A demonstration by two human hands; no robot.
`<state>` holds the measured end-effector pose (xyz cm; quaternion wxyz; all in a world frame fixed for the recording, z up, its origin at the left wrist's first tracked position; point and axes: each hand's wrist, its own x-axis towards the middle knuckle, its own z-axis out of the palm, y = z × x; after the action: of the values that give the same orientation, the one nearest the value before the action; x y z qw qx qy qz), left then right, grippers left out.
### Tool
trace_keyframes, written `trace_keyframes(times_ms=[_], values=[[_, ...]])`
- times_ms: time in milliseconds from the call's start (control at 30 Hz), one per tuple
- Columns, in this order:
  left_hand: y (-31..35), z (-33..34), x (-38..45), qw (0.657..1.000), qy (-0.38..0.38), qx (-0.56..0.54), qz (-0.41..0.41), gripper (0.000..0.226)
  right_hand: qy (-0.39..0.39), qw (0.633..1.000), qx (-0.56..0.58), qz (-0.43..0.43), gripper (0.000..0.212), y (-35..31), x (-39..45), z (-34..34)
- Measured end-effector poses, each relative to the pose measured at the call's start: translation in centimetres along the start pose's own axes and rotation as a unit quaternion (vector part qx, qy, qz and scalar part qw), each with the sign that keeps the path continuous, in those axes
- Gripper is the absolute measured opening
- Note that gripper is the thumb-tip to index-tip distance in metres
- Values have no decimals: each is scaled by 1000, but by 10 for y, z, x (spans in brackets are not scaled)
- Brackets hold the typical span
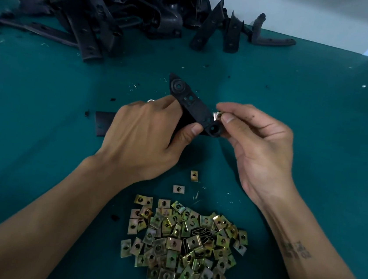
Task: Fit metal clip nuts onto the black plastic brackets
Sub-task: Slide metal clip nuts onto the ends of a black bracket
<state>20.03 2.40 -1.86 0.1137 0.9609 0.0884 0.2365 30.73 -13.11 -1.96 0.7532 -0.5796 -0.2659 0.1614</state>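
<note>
My left hand (pixel 147 133) grips a long black plastic bracket (pixel 191 103) above the middle of the table, its far pointed end tilted up and away from me. My right hand (pixel 258 138) pinches a small metal clip nut (pixel 217 115) between thumb and forefinger, right against the bracket's near end beside its round hole. Whether the clip is seated on the edge is hard to tell.
A heap of several brass-coloured clip nuts (pixel 180 242) lies close to me, with two loose clip nuts (pixel 178 189) just beyond it. A big pile of black brackets (pixel 97 8) fills the far left of the green table (pixel 319 109). A flat black piece (pixel 102 123) lies behind my left hand.
</note>
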Motion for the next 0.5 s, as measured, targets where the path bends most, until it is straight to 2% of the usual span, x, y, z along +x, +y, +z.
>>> trace_keyframes(times_ms=[233, 500], values=[[1, 0, 0, 1000, -8, 9, -1, 58, 3, 997, -68, -32, 22, 2, 2, -3], [1, -2, 0, 1000, -12, 13, -2, 58, -1, 997, -63, -36, 21, 1, 2, -3]])
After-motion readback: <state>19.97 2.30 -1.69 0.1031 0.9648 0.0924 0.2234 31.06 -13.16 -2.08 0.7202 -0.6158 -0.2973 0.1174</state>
